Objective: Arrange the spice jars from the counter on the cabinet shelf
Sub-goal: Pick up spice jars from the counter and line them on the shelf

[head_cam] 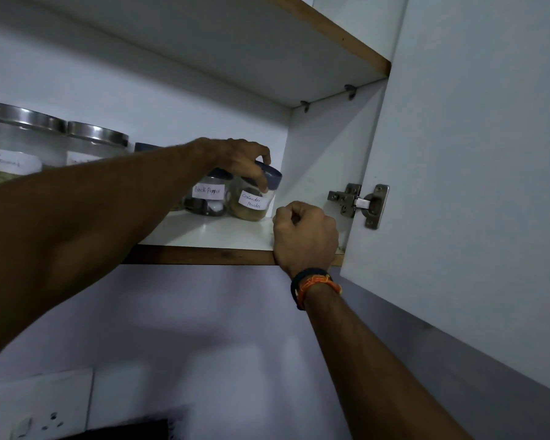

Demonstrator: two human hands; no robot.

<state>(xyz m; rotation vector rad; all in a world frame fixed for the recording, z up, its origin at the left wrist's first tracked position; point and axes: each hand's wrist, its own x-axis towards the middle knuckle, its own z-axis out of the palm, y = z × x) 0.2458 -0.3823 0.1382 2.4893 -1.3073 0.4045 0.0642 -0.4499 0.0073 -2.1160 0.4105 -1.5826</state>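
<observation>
Blue-lidded coriander powder jar (254,198) stands tilted at the right end of the cabinet shelf (210,254), touching the black pepper jar (207,198). Left hand (238,160) pinches its lid from above. Right hand (304,236) is curled, holding nothing, at the shelf edge. Risk: releasing while tilted may topple the jar or knock its neighbour; a lid-only grip may slip.

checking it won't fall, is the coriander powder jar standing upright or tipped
Tipped: the coriander powder jar leans right, its blue lid slanted, gripped by the left hand.
</observation>
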